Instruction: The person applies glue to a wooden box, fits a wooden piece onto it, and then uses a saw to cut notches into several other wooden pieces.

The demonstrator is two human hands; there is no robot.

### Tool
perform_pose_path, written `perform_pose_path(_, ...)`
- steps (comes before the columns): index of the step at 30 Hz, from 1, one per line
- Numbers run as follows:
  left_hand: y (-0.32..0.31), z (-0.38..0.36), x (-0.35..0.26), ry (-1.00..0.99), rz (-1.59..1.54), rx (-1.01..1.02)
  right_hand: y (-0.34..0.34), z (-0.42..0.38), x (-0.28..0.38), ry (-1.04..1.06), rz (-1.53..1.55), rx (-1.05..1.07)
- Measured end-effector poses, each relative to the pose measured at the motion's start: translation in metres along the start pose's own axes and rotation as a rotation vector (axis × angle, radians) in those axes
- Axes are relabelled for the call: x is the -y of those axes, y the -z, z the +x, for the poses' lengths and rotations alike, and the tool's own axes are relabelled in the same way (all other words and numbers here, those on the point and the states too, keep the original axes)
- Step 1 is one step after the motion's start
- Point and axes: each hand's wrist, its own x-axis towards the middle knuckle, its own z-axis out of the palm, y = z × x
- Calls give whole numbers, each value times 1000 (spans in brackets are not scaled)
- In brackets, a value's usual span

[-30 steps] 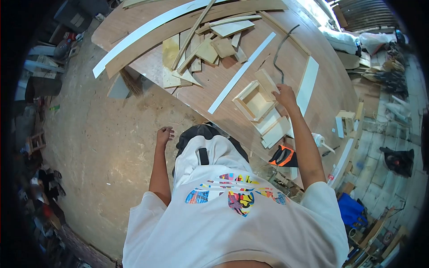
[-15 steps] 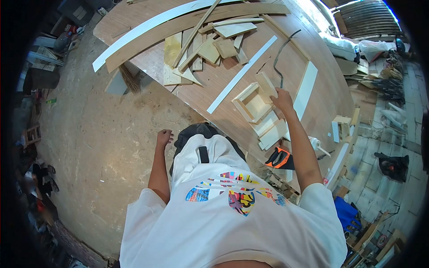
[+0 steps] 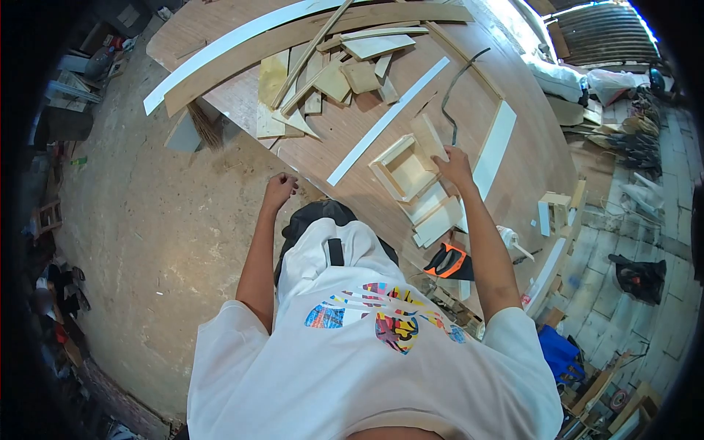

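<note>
On the table, my right hand (image 3: pixel 456 167) is closed on the near end of a short flat wooden board (image 3: pixel 428 138). That board stands against the right side of a small open wooden box (image 3: pixel 389 176); its exact contact with the box is hard to make out. My left hand (image 3: pixel 280 192) hovers off the table's near edge, fingers curled, with nothing visible in them. Just below the box lie short pale wood pieces (image 3: pixel 438 222). A handsaw with an orange and black handle (image 3: pixel 449 262) is at the table edge beside my right forearm.
Offcuts (image 3: pixel 334 81) are piled at the back of the table (image 3: pixel 308 158), by long boards (image 3: pixel 242 73). A white strip (image 3: pixel 389 121), a bent dark bar (image 3: pixel 449 103) and a white plank (image 3: pixel 495 147) lie around the box. A white-nozzled tube (image 3: pixel 511 238) sits right of my forearm.
My left hand has risen forward, closer to the table edge. My right hand stays at the board. The whole view has shifted slightly.
</note>
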Motion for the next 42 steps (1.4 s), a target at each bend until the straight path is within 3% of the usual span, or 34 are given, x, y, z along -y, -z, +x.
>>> perform_pose_path(7,-38,-8,-34,-48,22,11,1,-16,8,57,-76,-192)
perform_pose_path(9,-51,-12,-39,-68,-12,-10,14,-23,19,371,-114,-373)
perform_pose_path(13,-75,-19,-48,-99,12,12,13,-24,-3,407,-184,-525)
perform_pose_path(15,-84,-17,-50,-119,122,77,11,-30,-15,97,-36,-530)
perform_pose_path(16,-89,-15,-49,-115,142,86,9,-33,-22,79,-23,-531)
perform_pose_path(18,-103,-12,-52,-99,233,116,8,-38,-36,-316,437,-489)
perform_pose_path(19,-111,-11,-56,-81,230,152,6,-44,-44,-336,450,-496)
perform_pose_path(20,-122,-12,-59,-80,250,166,5,-53,-52,-422,667,-484)
perform_pose_path(22,-142,-14,-67,120,148,245,0,-72,-69,-586,1106,-460)
perform_pose_path(24,-153,0,-36,157,55,344,-14,-93,-96,-620,1285,-392)
perform_pose_path(26,-166,8,-10,-205,348,142,-20,-122,-103,-689,1497,-412)
perform_pose_path(31,-179,12,-38,-95,480,205,-55,-194,-137,-741,1667,-551)
perform_pose_path(35,-177,26,-42,-183,509,230,-74,-236,-160,-945,1481,-678)
perform_pose_path(40,-171,50,-14,-236,488,229,-92,-244,-176,-1000,1201,-681)
perform_pose_path(42,-169,51,-10,-303,418,233,-71,-233,-154,-1093,384,-560)
